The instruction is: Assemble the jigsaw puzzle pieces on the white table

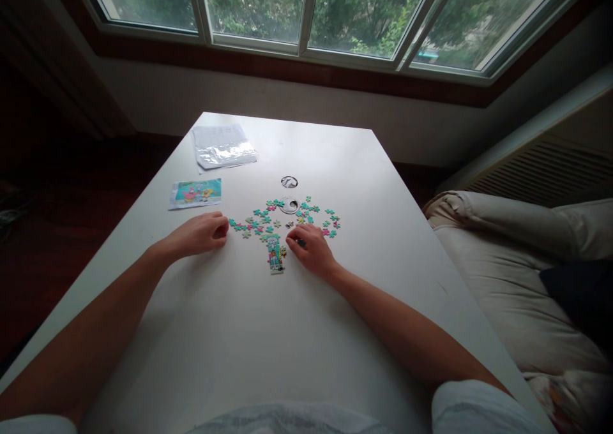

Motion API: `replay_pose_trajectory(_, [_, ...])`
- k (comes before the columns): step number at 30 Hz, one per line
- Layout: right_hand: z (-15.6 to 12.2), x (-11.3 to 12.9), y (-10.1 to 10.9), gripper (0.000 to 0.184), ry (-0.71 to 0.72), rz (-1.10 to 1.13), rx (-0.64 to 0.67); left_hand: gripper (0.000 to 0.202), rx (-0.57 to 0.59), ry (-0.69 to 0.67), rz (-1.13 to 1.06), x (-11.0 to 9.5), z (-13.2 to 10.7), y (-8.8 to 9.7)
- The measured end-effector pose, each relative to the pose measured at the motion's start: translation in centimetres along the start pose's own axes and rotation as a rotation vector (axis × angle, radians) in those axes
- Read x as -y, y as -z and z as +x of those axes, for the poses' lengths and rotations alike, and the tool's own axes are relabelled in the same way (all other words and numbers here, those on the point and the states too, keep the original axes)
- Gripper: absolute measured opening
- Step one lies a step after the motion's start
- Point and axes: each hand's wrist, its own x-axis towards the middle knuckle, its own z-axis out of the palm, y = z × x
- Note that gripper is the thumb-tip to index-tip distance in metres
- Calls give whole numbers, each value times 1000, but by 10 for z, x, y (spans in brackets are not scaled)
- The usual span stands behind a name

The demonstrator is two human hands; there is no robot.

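Observation:
A partly joined jigsaw puzzle [274, 255] lies on the white table, showing cartoon figures on a teal background. Loose puzzle pieces [261, 220], teal, green and pink, spread in an arc beyond it. My left hand [204, 234] rests at the left end of the arc, fingers curled in; whether anything is inside them is hidden. Just right of the joined section is my right hand [312, 249], its fingers bent and drawn together over the tabletop. A small dark patch shows beneath those fingers, too unclear to name.
A picture card [198, 193] of the cartoon figures lies at the left, with papers in a clear plastic sleeve [224, 147] behind it. Two round openings [289, 182] sit in the white table [306, 147]. A beige sofa [488, 281] stands at the right, below the window.

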Motion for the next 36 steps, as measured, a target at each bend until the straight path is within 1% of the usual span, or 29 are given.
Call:
replay_pose_trajectory(8, [0,-1,-1,12,11,6,-13,22,-39,25,97,-2,-5,10])
replay_pose_trajectory(12, [-1,-2,-1,11,11,7,-14,23,-44,125,201,-6,-9,11])
replay_pose_trajectory(17, [0,-3,-1,12,17,13,-17,23,-83,207,317,-18,-12,2])
replay_pose_trajectory(22, [0,-3,1,12,21,19,-27,26,-160,223,417,-27,-10,-11])
replay_pose_trajectory(25, [0,-3,1,12,20,16,-22,26,-179,215,428,-28,-9,-12])
replay_pose_trajectory(30, [0,-3,0,12,22,7,-15,23,-175,194,412,-30,-8,-11])
replay_pose_trajectory(36, [-1,-3,1,12,31,3,-14,14,-187,173,281,-34,-7,-14])
